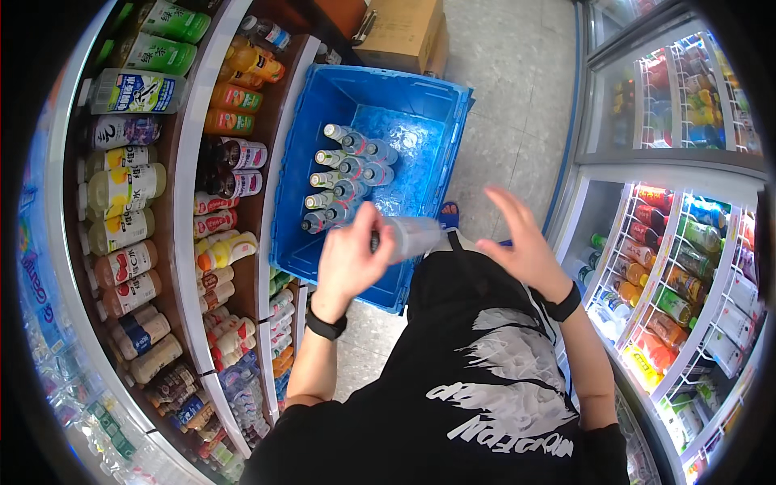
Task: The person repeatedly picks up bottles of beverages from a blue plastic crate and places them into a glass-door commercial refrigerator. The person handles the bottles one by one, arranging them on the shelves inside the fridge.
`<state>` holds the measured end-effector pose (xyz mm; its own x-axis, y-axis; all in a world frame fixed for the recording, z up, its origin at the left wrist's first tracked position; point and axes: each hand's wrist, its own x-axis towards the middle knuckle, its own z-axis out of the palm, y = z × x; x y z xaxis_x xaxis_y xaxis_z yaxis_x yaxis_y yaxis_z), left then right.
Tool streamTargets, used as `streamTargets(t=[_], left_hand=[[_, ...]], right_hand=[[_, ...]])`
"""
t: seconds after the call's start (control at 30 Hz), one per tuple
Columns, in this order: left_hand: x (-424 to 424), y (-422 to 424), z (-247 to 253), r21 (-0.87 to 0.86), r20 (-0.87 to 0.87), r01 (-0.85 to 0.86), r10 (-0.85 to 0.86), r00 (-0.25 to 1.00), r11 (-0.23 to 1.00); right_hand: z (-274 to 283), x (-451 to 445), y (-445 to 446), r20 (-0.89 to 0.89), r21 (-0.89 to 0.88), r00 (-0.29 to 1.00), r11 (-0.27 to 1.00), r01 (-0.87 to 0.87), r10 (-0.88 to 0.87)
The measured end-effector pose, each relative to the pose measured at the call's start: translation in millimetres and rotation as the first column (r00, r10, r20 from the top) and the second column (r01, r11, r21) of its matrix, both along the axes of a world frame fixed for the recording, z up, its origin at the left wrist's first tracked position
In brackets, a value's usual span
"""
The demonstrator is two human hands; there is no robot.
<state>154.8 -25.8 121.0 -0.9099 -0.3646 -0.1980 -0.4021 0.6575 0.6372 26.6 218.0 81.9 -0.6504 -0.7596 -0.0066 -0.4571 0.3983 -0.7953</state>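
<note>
My left hand (354,254) grips a clear plastic bottle (415,236) by its dark-capped end, over the near edge of a blue plastic crate (445,176). The bottle lies roughly sideways and is blurred, its base pointing towards my right hand (515,236). That hand is raised with fingers apart and touches nothing. Inside the crate, clear bottles (380,151) and several bottles with pale caps (330,157) stand upright in rows along its left side. A dark wristband is on each wrist.
Shelves with drink bottles (130,230) run along the left. Glass-fronted coolers with drinks (673,303) stand on the right. A cardboard box (394,36) is beyond the crate. Grey tiled floor (515,79) lies between crate and coolers. A foot in a blue sandal (448,219) is beside the crate.
</note>
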Motion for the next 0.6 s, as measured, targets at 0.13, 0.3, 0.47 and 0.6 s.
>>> streamTargets(t=[0.13,0.3,0.47,0.6], left_hand=[[29,-34,-77,-0.179,0.102,-0.111,0.131,0.986,0.978],[65,-49,-225,-0.259,0.160,-0.125,0.170,0.972,0.958],[83,-91,-354,-0.176,0.150,-0.311,0.338,0.929,0.934],[42,-76,-360,-0.215,0.021,-0.199,0.208,0.978,0.956]], right_hand=[[-50,5,65,0.033,0.199,0.991,0.973,0.118,-0.127],[-82,18,129,0.225,0.390,0.937,0.906,0.164,-0.267],[-105,1,186,0.105,0.202,0.947,0.939,0.277,-0.302],[-35,-33,243,0.008,0.236,0.779,0.759,0.607,-0.626]])
